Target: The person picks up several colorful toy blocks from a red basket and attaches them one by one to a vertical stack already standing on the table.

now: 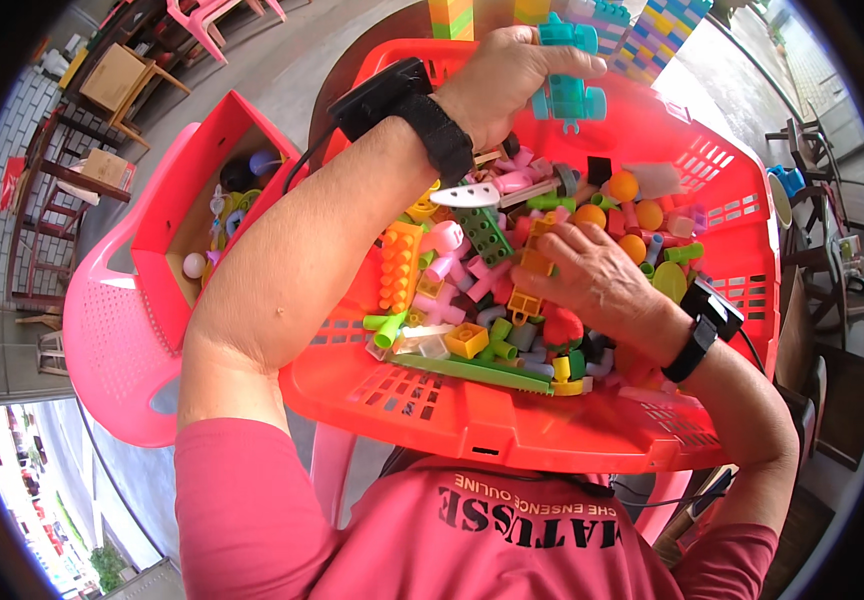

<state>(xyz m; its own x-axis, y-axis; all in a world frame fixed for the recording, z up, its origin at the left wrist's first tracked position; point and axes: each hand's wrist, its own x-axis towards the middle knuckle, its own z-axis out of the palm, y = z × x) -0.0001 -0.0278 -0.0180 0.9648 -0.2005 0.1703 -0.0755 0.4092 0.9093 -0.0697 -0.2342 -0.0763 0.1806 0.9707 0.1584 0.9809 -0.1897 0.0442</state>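
While gripping a teal building piece (564, 82) in the left hand (497, 75) at upper centre, rummaging with right hand (592, 270), fingers spread, through bricks in red basket (512, 420); next, likely picking a mate.

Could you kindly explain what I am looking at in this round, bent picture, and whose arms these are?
There is no machine here: a person wears a wide fisheye camera on the head, looking down, so straight edges bend and the person's own arms enter from below. Both wrists carry black bands. In front sits a red plastic basket full of colourful building blocks and plastic tube pieces. The left hand is raised over the far side and has its grip shut on a teal block piece. The right hand rests down among the pile, its fingers on an orange block. To the left, a red box of small toys sits on a pink plastic chair.
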